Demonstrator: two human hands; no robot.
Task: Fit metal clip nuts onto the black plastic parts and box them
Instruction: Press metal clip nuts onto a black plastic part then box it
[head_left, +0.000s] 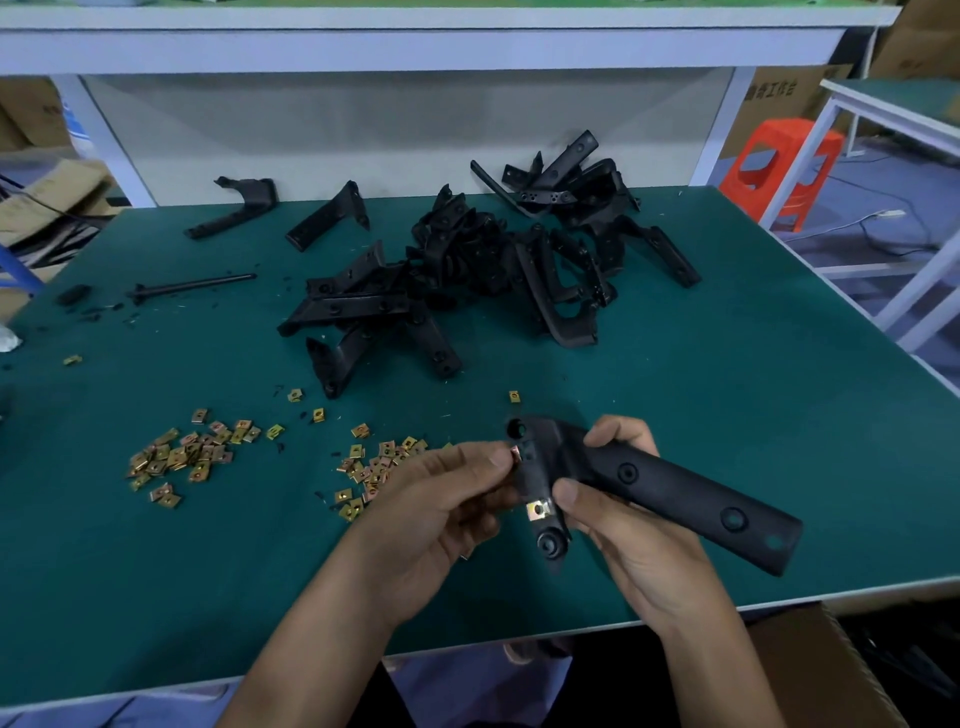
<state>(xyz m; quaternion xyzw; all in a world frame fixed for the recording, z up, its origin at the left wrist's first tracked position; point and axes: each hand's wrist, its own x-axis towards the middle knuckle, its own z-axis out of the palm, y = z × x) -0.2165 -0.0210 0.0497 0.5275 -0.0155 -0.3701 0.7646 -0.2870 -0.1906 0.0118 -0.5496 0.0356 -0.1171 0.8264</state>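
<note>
The black part (660, 491) is held just above the near edge of the table (727, 395). Its long arm runs away to the right and its short bracket end faces left.

The right hand (639, 540) grips the part at its bend, thumb on the front face and fingers curled over the top edge. The left hand (441, 499) pinches one clip nut (516, 456) between thumb and fingertips. The nut touches the part's left edge, just below the big round hole. Can't tell whether it's on the edge or only touching. A fitted nut (538, 510) sits lower on the same bracket end, above the round boss.

My read of the step: this is the second nut going onto this part, and the part is not yet boxed.

The next move needs the nut's open mouth square to the edge. Then a straight push to the right until the nut hole lines up with the hole in the part, with the right hand bracing against the push. A skewed entry will likely jam it or pop the nut out of the pinch.

Around the part:
- The loose nuts (374, 467) lie just left of it, partly behind the left hand.
- A second scatter (182, 457) lies further left.
- The pile of parts (493, 260) is well beyond it.
- The cardboard box (821, 660) is below and to its right, under the table edge, and is probably where the part goes.
</note>
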